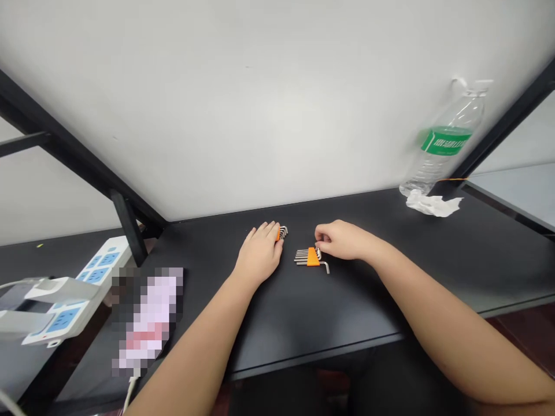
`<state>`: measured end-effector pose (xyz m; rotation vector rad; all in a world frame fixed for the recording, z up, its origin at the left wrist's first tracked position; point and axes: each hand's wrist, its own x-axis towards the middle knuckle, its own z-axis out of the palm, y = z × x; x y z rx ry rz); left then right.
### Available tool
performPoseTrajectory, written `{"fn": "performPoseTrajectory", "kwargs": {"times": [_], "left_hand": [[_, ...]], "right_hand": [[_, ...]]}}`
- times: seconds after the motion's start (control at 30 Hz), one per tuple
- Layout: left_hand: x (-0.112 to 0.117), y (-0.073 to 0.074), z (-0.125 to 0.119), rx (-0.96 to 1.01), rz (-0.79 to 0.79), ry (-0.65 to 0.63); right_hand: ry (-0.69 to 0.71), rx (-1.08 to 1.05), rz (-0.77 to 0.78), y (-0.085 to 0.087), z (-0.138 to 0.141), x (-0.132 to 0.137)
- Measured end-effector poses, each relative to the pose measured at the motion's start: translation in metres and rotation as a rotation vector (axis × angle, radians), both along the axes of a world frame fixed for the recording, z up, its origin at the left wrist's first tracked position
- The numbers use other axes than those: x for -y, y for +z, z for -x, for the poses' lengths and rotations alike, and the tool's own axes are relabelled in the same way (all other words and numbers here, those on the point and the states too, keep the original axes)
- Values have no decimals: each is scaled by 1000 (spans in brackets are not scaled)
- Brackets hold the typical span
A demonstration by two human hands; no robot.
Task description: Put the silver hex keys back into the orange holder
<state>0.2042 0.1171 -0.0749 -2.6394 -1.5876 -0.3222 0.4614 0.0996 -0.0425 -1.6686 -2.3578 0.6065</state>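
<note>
A hex key set in an orange holder (313, 256) lies on the black tabletop (303, 312), its long shafts pointing left. One larger hex key (326, 267) at the near side sticks out further right than the others. My right hand (340, 240) is closed, thumb and fingers pinched at the bent ends on the set's far right corner. The fingertips partly hide what they grip. My left hand (260, 251) lies flat with fingers stretched over a second hex key set (282, 233). Only its bent ends and a bit of orange show past the fingers.
At the back right a clear plastic bottle (446, 141) with a green label stands by a crumpled tissue (433, 204). Left are a white power strip (73, 323) with plugs and a blurred-out flat object (151, 318) on a cable. A pale wall (277, 115) closes off the back.
</note>
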Motion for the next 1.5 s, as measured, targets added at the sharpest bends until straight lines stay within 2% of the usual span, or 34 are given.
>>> {"fn": "performPoseTrajectory", "kwargs": {"times": [0.1, 0.3, 0.6, 0.73, 0.9, 1.07, 1.23, 1.5], "left_hand": [[-3, -1, 0, -45, 68, -22], [-4, -2, 3, -61, 129, -33], [-4, -4, 10, -27, 22, -71], [-4, -4, 12, -34, 37, -133], [-1, 0, 12, -57, 49, -122], [13, 11, 4, 106, -61, -174], [30, 14, -14, 105, 98, -343], [32, 11, -20, 66, 49, -267]], "right_hand": [[20, -16, 66, 3, -3, 0], [39, -72, 112, -2, 4, 1], [17, -43, 80, -12, 10, 1], [7, -34, 68, -9, 10, 3], [-13, -140, 137, -2, 10, 4], [16, -184, 166, -4, 9, 1], [13, -257, 197, -8, 9, -1], [46, -340, 201, -11, 14, 1]]}}
